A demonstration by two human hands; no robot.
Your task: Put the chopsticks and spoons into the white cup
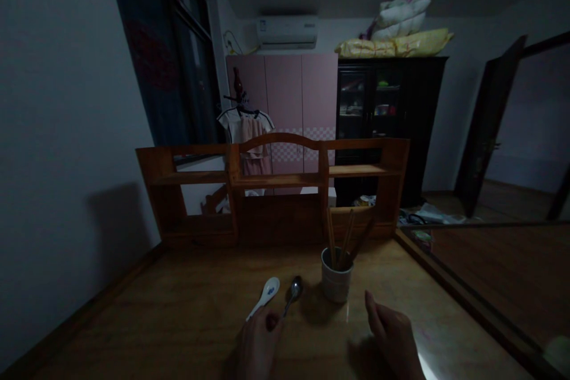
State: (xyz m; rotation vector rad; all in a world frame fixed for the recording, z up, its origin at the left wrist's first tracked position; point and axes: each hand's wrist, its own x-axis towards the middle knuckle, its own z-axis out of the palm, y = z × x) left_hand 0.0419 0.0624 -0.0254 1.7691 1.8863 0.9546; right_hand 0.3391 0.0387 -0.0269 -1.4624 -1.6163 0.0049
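Observation:
My left hand [257, 344] is closed around the handles of a white ceramic spoon [268, 293] and a metal spoon [293, 291], both pointing away from me over the wooden desk [178, 320]. My right hand [392, 335] hovers just right of them, fingers loosely curled with the thumb up, holding nothing. A white cup [336, 278] with several wooden chopsticks [342, 240] stands between and beyond the hands, closest to the right one.
A wooden shelf unit [276, 181] runs along the desk's back edge. Behind it are a pink wardrobe [294, 101], a dark cabinet [387, 113] with bedding on top, and an open door [485, 130] at right. The room is dim.

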